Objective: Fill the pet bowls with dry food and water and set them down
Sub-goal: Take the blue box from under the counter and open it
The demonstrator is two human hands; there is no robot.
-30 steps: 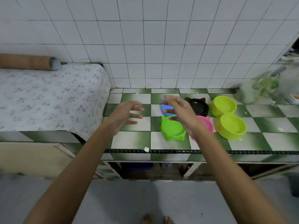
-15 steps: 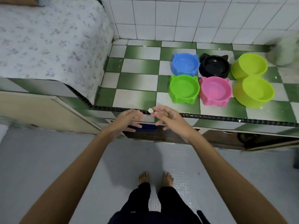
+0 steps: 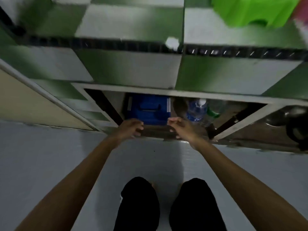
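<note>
Both hands have dropped from the edge of the tiled counter [image 3: 130, 67] to the open space beneath it, and the view has tipped down with them, so that of the bowls seen half a second ago only the green bowl [image 3: 253, 10] and a blurred sliver of the pink bowl [image 3: 301, 15] remain at the top right, both on the counter top. Under the counter, a blue box [image 3: 148, 109] with a dark handle sits at the back of the opening. The left hand [image 3: 129, 129] hangs just in front of the box's lower left corner, fingers loosely curled and holding nothing. The right hand [image 3: 180, 128] hangs in front of its lower right corner, fingers likewise bent and loose, with nothing in them; whether either hand touches the box cannot be told. Just to the right of the box stands a clear water bottle [image 3: 196, 110] with a blue label and white cap, and beside that a second clear bottle [image 3: 215, 109] with a green cap, too blurred to read. A small white scrap [image 3: 172, 43] lies on the counter's dark edge strip, above the box. Below the hands, the person's dark-trousered legs show against the pale grey floor [image 3: 41, 155].
</note>
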